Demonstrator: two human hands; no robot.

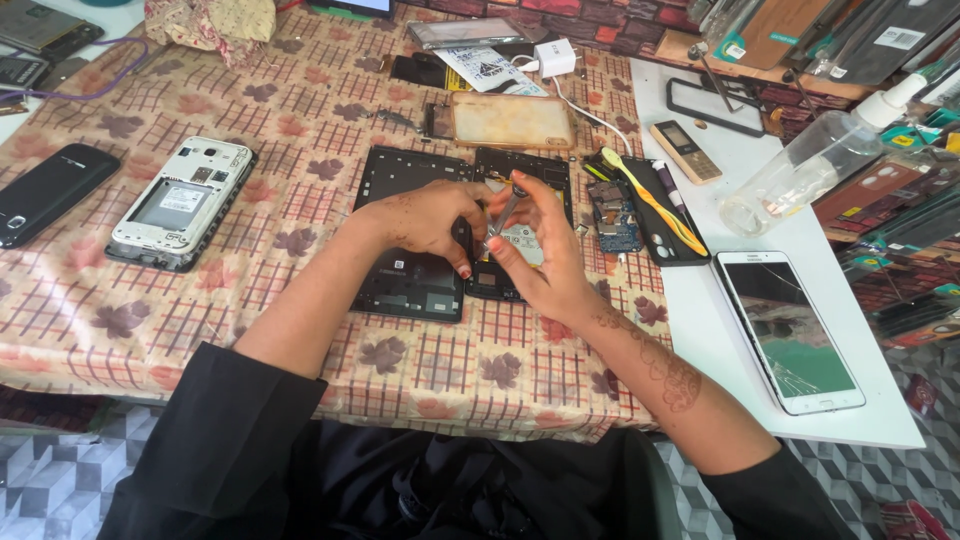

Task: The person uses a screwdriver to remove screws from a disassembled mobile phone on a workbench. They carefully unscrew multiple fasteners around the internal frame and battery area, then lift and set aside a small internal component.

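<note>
An opened black tablet lies in two parts on the patterned cloth: a back cover (405, 280) on the left and the frame with its circuit board (525, 165) on the right. My left hand (425, 218) rests on the seam between them, fingertips pressing down. My right hand (540, 250) pinches metal tweezers (505, 212), whose tips point at the board inside the frame. Both forearms wear black sleeves pushed up.
A white phone without its back (180, 203) and a black phone (50, 193) lie at left. A toothbrush (650, 200), a small board (612, 215), a cracked white phone (790, 330), a spray bottle (810, 160) and a keypad phone (685, 152) sit at right.
</note>
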